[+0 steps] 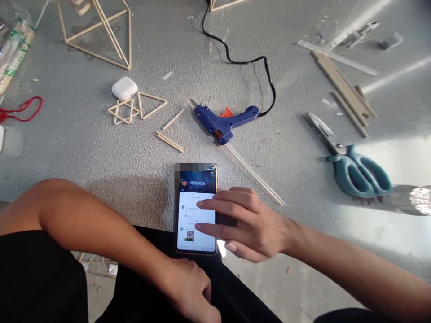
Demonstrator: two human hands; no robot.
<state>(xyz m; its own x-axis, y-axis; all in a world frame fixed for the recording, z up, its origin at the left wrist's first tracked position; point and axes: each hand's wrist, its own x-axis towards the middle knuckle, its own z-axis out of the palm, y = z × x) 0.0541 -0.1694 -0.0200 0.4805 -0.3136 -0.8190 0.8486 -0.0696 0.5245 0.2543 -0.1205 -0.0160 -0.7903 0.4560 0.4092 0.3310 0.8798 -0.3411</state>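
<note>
Grey textured surface [101, 148] carries a phone [196, 211] that lies face up at its near edge, screen lit, its lower end jutting past the edge over the person's dark lap. The right hand [245, 224] comes in from the right, forearm slanting up from the lower right corner, palm down and flat. Its fingers [215, 204] are spread a little and stretched leftward, two tips resting on the screen; it grips nothing. The left hand [191, 287] hangs below the phone, just short of its bottom end, fingers curled loosely inward against the dark cloth; it appears empty. Its forearm crosses from the left, elbow bent and raised over the surface edge.

Beyond the phone, a blue glue gun [224, 121] lies on its side, well apart from both hands, its black cord [242, 58] running away toward the far edge. A long stick [256, 175] slants from the gun down to just beside the right hand's knuckles. Teal scissors [357, 170] lie to the right, with open room between them and the right wrist. Left of the gun sit stick triangles [138, 107] and a white case [124, 88]. Bare surface lies between the phone and those pieces.
</note>
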